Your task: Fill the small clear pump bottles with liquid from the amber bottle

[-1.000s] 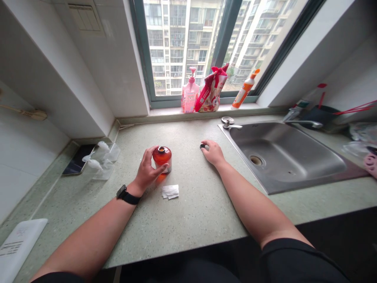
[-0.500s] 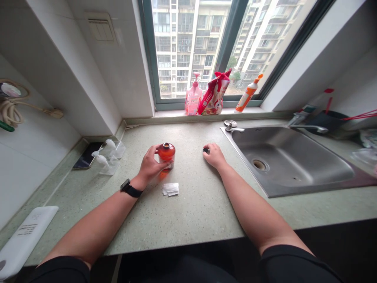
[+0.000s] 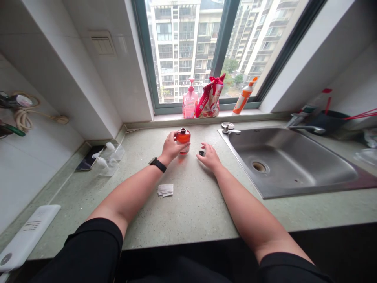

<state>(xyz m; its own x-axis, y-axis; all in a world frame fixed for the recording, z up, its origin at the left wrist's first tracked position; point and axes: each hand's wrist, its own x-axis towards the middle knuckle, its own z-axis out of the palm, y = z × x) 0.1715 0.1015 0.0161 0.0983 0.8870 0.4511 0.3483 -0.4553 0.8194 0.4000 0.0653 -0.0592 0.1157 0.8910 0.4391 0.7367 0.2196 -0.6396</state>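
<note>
My left hand (image 3: 172, 146) is wrapped round an orange-red bottle (image 3: 184, 137) with a dark, uncapped neck, upright at the counter. A small black cap (image 3: 201, 153) sits on the counter just right of the bottle. Around the cap's right side, my right hand (image 3: 209, 156) has its thumb and fingers apart, not gripping it. Folded white tissue (image 3: 165, 190) lies on the counter nearer to me, below the left wrist. Off to the left stand clear plastic pieces with white pump-like tops (image 3: 106, 158).
A steel sink (image 3: 294, 157) is set into the counter (image 3: 194, 212) at right. On the windowsill stand a pink pump bottle (image 3: 190, 103), a red bag (image 3: 209, 98) and an orange-white bottle (image 3: 244, 97). At left lie a phone (image 3: 88, 158) and a long white device (image 3: 29, 236).
My left hand has moved the bottle right and away from me, nearer the cap. My right hand has let go of the cap, its fingers now spread.
</note>
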